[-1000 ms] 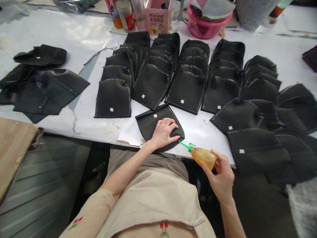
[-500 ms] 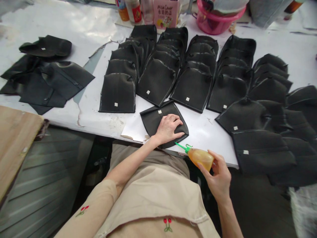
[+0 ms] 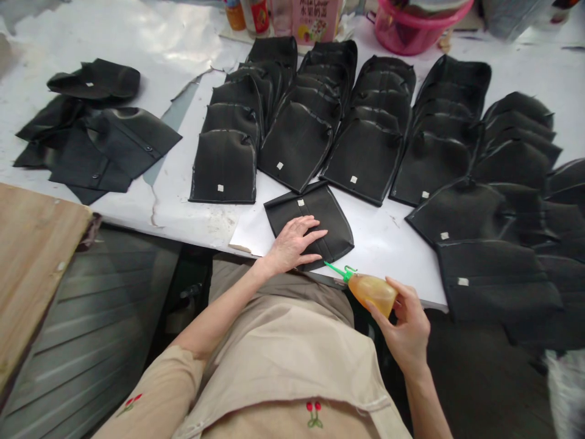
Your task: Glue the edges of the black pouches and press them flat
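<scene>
Nearest is a beige apron with red cherry motifs below. The right hand pinches an amber squeeze bottle between thumb and fingers, around its base. The green nozzle points left, away from that grip, its tip at the near edge of a flat black piece.

The left hand lies palm down, fingers spread, on the near-left part of this piece, its thumb close to the nozzle tip. The piece rests at the near edge of the white-covered table, its small white label beyond the fingertips. Half a second ago this hand covered more of the piece's right side; it has slid left, baring the right corner.

At left is a wooden board. Farther off, overlapping rows of black pieces fan across the middle and right, with a loose black pile at left. Farthest stand a pink box and a pink basin.
</scene>
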Demonstrator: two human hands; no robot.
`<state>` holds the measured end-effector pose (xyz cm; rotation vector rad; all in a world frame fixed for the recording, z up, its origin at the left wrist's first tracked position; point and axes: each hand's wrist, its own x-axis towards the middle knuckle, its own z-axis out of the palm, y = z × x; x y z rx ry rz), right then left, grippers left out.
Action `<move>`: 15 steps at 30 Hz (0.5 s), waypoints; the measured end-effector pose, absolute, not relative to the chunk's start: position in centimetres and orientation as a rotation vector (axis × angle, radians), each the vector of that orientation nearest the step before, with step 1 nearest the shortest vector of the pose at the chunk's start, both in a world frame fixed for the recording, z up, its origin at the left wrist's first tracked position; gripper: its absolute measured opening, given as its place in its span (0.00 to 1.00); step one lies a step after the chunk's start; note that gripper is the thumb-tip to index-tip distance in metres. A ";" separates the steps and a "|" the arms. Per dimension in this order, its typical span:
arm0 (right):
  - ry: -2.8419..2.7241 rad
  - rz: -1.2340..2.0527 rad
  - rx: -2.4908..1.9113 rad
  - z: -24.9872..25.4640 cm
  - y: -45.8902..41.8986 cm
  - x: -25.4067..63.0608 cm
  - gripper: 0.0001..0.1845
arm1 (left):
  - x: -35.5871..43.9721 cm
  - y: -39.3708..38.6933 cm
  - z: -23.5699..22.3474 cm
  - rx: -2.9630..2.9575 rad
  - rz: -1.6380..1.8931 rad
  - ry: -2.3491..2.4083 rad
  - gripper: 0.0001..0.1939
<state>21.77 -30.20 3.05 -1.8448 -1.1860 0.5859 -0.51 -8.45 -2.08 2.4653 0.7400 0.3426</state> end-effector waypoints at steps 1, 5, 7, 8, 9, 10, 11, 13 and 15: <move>-1.196 0.587 -1.839 3.0 -30.1 21.6 0.26 | -0.5 -8.4 -2.3 2.475 0.351 0.736 0.29; -1.223 0.593 -1.830 2.5 -30.2 21.2 0.26 | -0.5 -8.3 -2.8 2.502 0.378 0.714 0.29; -1.236 0.604 -1.826 2.3 -30.4 21.1 0.26 | -0.6 -8.4 -2.8 2.514 0.395 0.702 0.30; -1.240 0.610 -1.823 2.2 -30.4 21.0 0.27 | -0.6 -8.4 -2.8 2.517 0.402 0.699 0.30; -1.243 0.615 -1.821 2.1 -30.5 21.0 0.27 | -0.6 -8.4 -2.8 2.515 0.406 0.698 0.30; -1.246 0.619 -1.818 2.1 -30.6 20.9 0.27 | -0.6 -8.4 -2.8 2.511 0.408 0.699 0.29; -1.248 0.622 -1.814 2.1 -30.5 20.8 0.27 | -0.6 -8.4 -2.8 2.502 0.410 0.701 0.29; -1.259 0.629 -1.798 2.1 -30.4 20.6 0.27 | -0.6 -8.3 -2.8 2.479 0.412 0.705 0.29; -1.269 0.639 -1.781 2.1 -30.2 20.3 0.27 | -0.6 -8.3 -2.8 2.460 0.415 0.706 0.29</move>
